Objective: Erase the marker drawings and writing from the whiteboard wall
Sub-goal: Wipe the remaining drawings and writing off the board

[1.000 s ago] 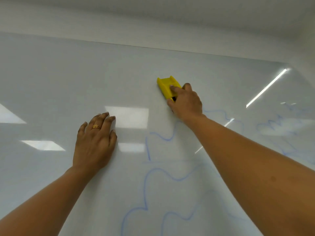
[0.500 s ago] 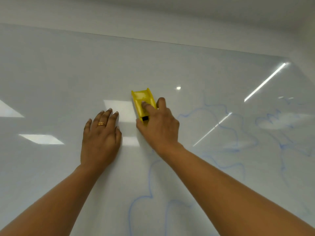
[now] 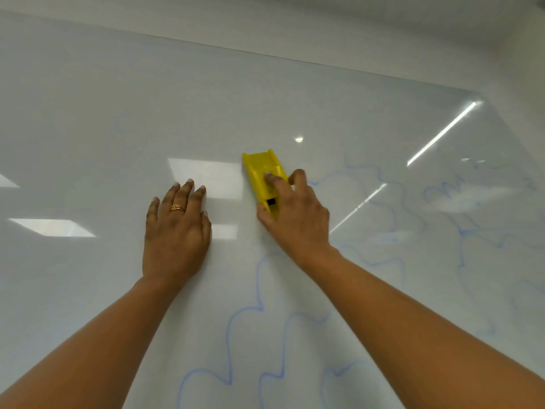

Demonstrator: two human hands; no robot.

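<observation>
A view from the person's head looks up along a glossy whiteboard (image 3: pixel 118 113) that fills nearly the whole frame, with two bare forearms reaching in from the bottom edge.

The left hand (image 3: pixel 177 234) lies palm-down, flat against the whiteboard just left of the middle. Its fingers are straight and close together, only slightly fanned, with the thumb tucked alongside. A gold ring (image 3: pixel 177 208) sits on one finger.

The right hand (image 3: pixel 295 219) grips a yellow eraser (image 3: pixel 261 169) just beside the left hand, near the middle of the whiteboard. The thumb clamps the eraser's left side, one finger lies curled along its top, and another hooks over its right side. The eraser lies against the whiteboard with its long side pointing toward the top edge, leaning a little left. A small black patch shows at its lower end, next to the thumb. The fingertips look slightly blurred.

Wavy blue marker lines (image 3: pixel 228 335) loop across the whiteboard below both hands, down to the bottom edge. More faint blue curves spread to the right of the eraser, toward the right edge.

Bright reflections (image 3: pixel 206 178) of ceiling lights show on the surface between and left of the hands. A thin light streak (image 3: pixel 441 134) slants near the top right corner. A plain pale wall (image 3: pixel 324 31) runs above the top edge.
</observation>
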